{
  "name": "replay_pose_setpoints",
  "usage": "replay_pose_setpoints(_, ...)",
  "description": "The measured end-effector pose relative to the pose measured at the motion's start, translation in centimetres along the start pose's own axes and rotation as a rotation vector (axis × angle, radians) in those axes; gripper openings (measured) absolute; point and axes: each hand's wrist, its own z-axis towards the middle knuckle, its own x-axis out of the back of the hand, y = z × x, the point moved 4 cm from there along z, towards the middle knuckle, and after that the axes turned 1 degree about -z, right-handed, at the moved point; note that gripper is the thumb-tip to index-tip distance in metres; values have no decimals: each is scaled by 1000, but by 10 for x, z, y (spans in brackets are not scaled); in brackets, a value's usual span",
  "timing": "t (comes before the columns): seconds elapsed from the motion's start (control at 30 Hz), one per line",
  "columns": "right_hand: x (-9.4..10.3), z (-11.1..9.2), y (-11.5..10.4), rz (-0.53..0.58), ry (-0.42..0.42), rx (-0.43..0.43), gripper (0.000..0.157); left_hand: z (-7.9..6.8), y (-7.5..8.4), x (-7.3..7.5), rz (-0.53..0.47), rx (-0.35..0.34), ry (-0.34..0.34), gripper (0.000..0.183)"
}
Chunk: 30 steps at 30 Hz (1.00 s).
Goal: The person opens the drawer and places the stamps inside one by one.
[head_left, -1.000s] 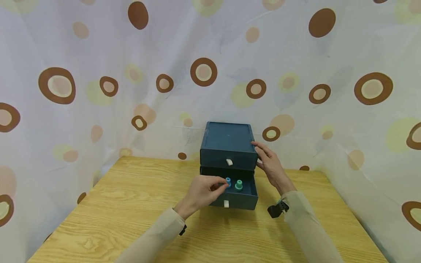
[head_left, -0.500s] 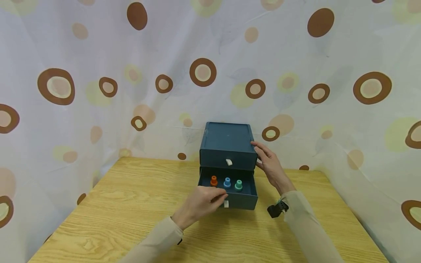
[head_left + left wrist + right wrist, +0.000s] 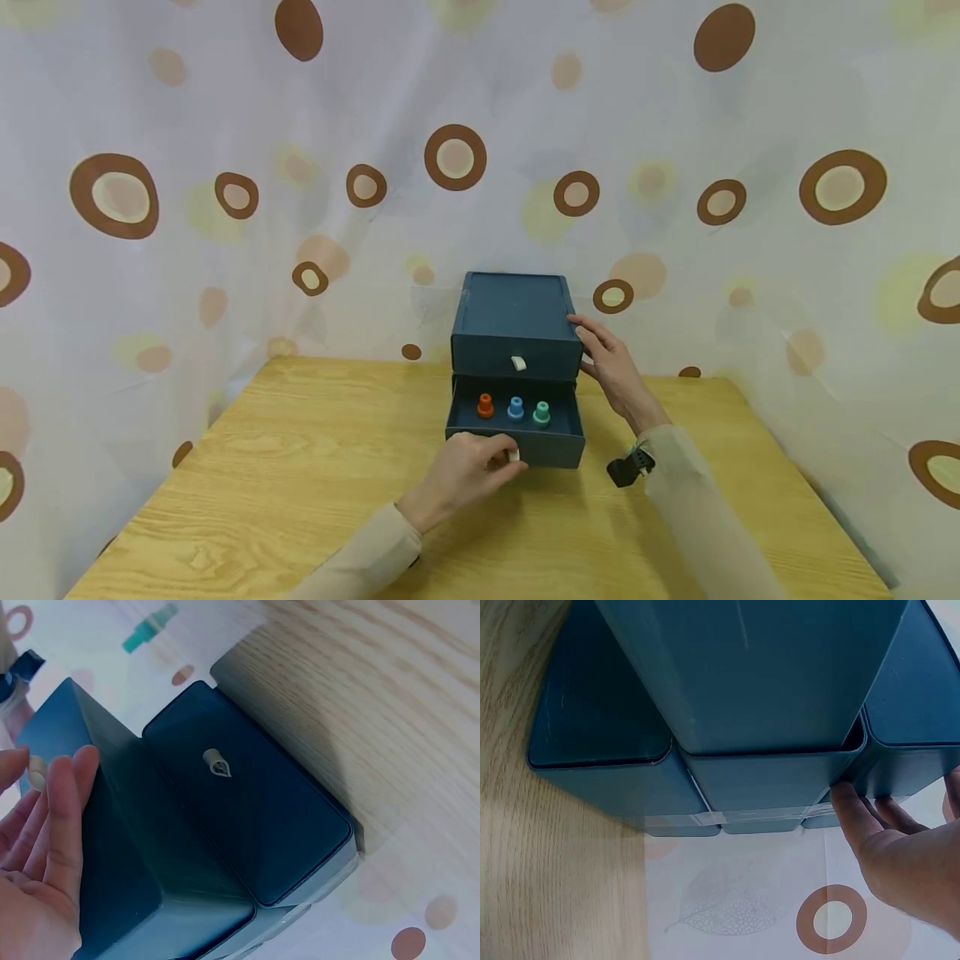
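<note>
A dark blue drawer unit [image 3: 513,304] stands against the far wall, its middle drawer [image 3: 555,452] pulled out. Inside that drawer an orange stepped peg [image 3: 485,407], a blue one [image 3: 515,408] and a green one [image 3: 542,412] stand upright in a row. My left hand [image 3: 463,473] pinches the drawer's small white handle [image 3: 37,774] between thumb and fingers. My right hand [image 3: 615,375] rests on the unit's right side, with a finger at the top edge. In the right wrist view its thumb touches the side near the drawer gap, and its other fingertips are partly hidden.
The upper drawer, with its white handle [image 3: 519,363], is closed. Below the pulled-out drawer, a closed one with a pale handle [image 3: 216,761] shows in the left wrist view. The wooden table [image 3: 300,467] meets a patterned cloth [image 3: 330,100] behind the unit.
My left hand has left the blue peg, uncovering the orange one, and come down to the drawer handle, which it now pinches. My right hand stays at the unit's side.
</note>
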Motion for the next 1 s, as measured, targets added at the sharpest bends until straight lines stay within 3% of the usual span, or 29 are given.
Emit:
replay_pose_setpoints(0.27,0,4,-4,-12,-11,-6,54,7,-5,3,-82,81,-30,7)
replay_pose_setpoints(0.6,2,0,-3,13,1,0,56,12,-11,0,-115,110,-9,10)
replay_pose_setpoints(0.83,1,-1,-4,14,-15,-2,57,13,-15,0,-106,95,29,11)
replay_pose_setpoints(1.0,0,-1,-3,22,-17,3,56,14,-21,-1,-159,97,54,11)
